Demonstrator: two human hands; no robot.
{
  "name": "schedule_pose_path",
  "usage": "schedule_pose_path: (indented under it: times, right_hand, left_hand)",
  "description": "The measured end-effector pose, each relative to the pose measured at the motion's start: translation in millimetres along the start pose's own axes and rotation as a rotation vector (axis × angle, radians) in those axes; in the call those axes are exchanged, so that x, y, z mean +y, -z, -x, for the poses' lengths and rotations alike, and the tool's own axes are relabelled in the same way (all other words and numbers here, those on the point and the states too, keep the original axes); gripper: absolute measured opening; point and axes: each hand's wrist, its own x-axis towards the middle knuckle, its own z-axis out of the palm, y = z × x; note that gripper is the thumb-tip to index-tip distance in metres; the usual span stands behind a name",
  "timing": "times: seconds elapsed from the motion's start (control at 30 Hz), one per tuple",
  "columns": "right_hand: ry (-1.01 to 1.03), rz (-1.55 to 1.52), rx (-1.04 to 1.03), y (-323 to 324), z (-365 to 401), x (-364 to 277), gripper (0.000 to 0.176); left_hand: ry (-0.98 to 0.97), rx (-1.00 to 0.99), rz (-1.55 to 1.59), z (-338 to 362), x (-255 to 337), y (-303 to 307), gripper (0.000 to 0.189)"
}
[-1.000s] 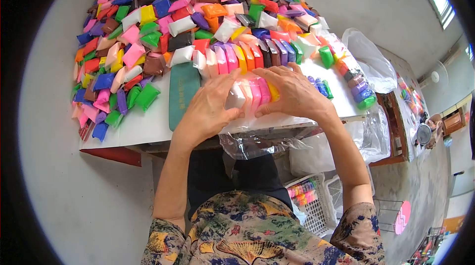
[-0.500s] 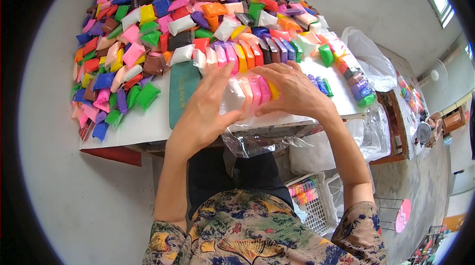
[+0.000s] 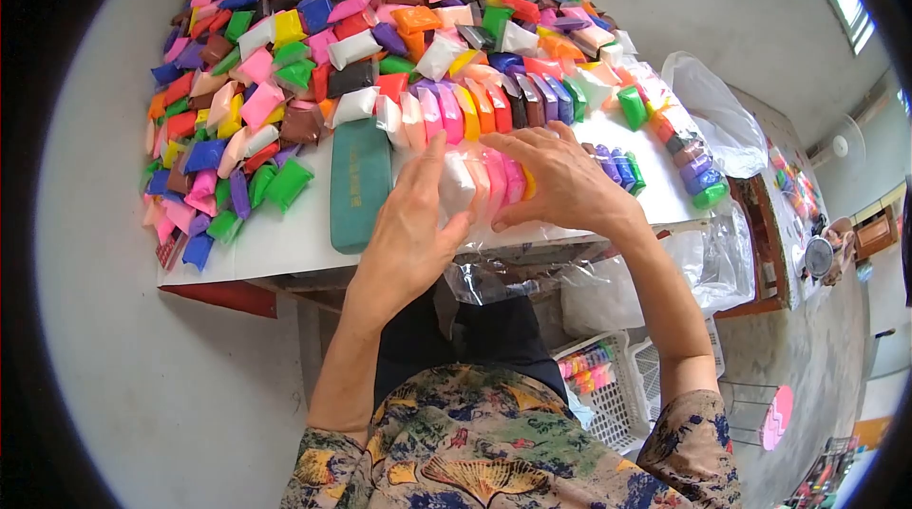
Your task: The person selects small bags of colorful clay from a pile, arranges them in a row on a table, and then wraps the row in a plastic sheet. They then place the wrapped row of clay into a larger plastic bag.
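My left hand (image 3: 413,229) and my right hand (image 3: 560,181) press from both sides on a short row of small clay packets (image 3: 484,181), white, pink and yellow, standing side by side on a clear plastic bag (image 3: 494,276) at the table's front edge. Both hands clasp the row, the left with its fingers stretched along the white end. Just behind it stands a longer row of coloured packets (image 3: 484,110). A dark green case (image 3: 359,184) lies left of my left hand.
A big heap of coloured packets (image 3: 332,44) covers the white table (image 3: 275,243) behind. More packets (image 3: 689,162) and a plastic bag (image 3: 708,115) lie at the right. White baskets (image 3: 608,386) stand on the floor below.
My left hand lifted off the row with fingers spread, then came back against its white end. The right hand stayed on the row.
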Motion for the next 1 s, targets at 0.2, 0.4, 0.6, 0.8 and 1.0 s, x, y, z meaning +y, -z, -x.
schedule_pose_path:
  times: [0.2,0.4,0.6,0.8,1.0]
  right_hand:
    - [0.020,0.029,0.028,-3.3,0.4,1.1,0.085]
    - [0.023,0.020,0.023,-3.0,-0.7,0.3,0.085]
    - [0.035,0.035,0.029,-7.9,-2.9,3.4,0.085]
    - [-0.065,0.001,-0.068,2.9,-4.7,-5.6,0.082]
    - [0.014,0.083,0.187,24.0,21.2,-13.4,0.087]
  left_hand:
    - [-0.010,0.066,0.057,-3.2,-8.5,-6.4,0.084]
    - [0.010,0.036,0.079,-2.5,-11.8,-7.4,0.080]
    - [-0.053,0.003,0.057,-6.8,-4.0,-7.6,0.076]
    - [-0.154,-0.061,-0.099,-3.9,-8.7,-4.2,0.071]
    - [-0.337,0.036,-0.315,-20.0,-8.7,19.5,0.060]
